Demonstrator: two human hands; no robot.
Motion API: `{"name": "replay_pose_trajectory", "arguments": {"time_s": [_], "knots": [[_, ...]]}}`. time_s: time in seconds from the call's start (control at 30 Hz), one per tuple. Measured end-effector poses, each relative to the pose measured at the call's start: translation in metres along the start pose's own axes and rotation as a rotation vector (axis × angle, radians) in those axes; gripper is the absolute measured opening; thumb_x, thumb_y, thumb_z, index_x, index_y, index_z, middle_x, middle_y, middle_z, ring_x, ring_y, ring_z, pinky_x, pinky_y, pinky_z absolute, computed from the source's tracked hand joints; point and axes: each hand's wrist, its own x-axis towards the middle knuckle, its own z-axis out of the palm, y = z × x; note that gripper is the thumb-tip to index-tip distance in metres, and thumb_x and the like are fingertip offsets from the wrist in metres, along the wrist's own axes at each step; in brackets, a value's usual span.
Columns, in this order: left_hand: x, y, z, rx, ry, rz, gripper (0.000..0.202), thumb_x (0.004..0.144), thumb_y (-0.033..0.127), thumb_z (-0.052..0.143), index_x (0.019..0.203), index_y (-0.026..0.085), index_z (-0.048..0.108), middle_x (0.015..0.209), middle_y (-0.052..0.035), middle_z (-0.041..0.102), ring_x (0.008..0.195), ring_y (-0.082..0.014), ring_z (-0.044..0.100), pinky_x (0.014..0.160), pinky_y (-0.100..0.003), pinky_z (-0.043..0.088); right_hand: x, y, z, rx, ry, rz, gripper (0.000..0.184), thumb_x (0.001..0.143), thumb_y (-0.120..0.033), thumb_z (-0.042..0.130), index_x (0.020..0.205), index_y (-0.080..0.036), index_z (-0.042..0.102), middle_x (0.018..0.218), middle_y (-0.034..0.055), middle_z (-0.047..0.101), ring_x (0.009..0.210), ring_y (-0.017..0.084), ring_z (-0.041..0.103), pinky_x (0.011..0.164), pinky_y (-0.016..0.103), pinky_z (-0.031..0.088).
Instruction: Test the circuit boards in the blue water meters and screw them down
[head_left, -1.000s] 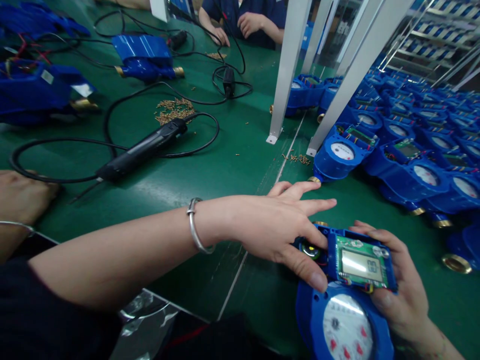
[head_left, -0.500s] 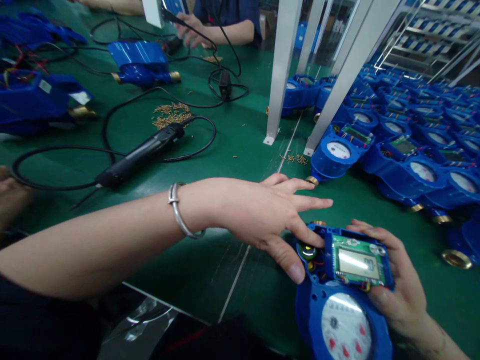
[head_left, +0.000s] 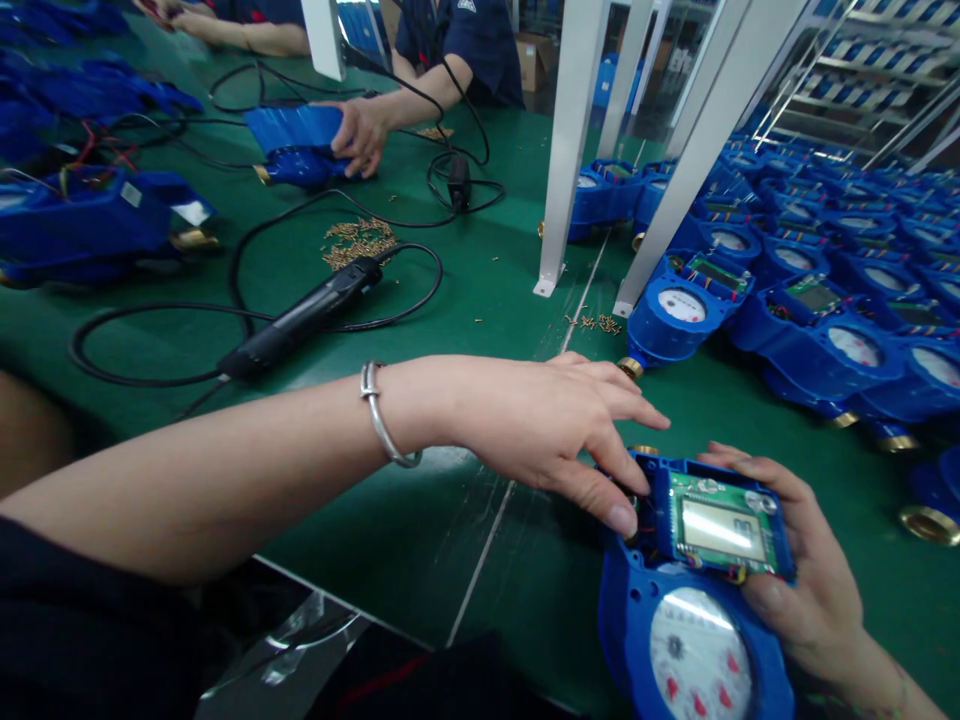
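Right hand (head_left: 814,570) pinches meter (head_left: 694,600) between thumb and fingers — best held steady; left hand (head_left: 544,425): thumb and index at bay (head_left: 656,530), others extended — pinch cannot be told; light touch advisable.

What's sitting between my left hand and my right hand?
In the head view, the blue meter's green circuit board with its small screen lies between your left hand and right hand.
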Motion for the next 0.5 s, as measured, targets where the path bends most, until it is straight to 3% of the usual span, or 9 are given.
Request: {"name": "replay_pose_trajectory", "arguments": {"time_s": [0.17, 0.5], "knots": [[-0.002, 0.007, -0.001, 0.035, -0.009, 0.029, 0.03, 0.086, 0.05, 0.06, 0.112, 0.037, 0.07, 0.125, -0.0061, 0.057, 0.12, -0.0279, 0.048, 0.105, -0.041, 0.037, 0.001, -0.003, 0.001, 0.008, -0.007, 0.0, 0.057, 0.084, -0.047, 0.064, 0.134, -0.029, 0.043, 0.133, 0.0002, 0.051, 0.137, 0.014, 0.035, 0.108, 0.018, 0.036], [-0.006, 0.012, 0.009, 0.109, 0.089, 0.083, 0.027, 0.09, 0.047, 0.054, 0.11, 0.038, 0.07, 0.137, -0.0039, 0.051, 0.129, -0.0285, 0.04, 0.104, -0.044, 0.039, 0.001, -0.003, 0.0, -0.007, -0.002, -0.001, 0.057, 0.085, -0.047, 0.064, 0.135, -0.029, 0.043, 0.135, -0.0004, 0.05, 0.136, 0.014, 0.036, 0.108, 0.018, 0.037]]}}
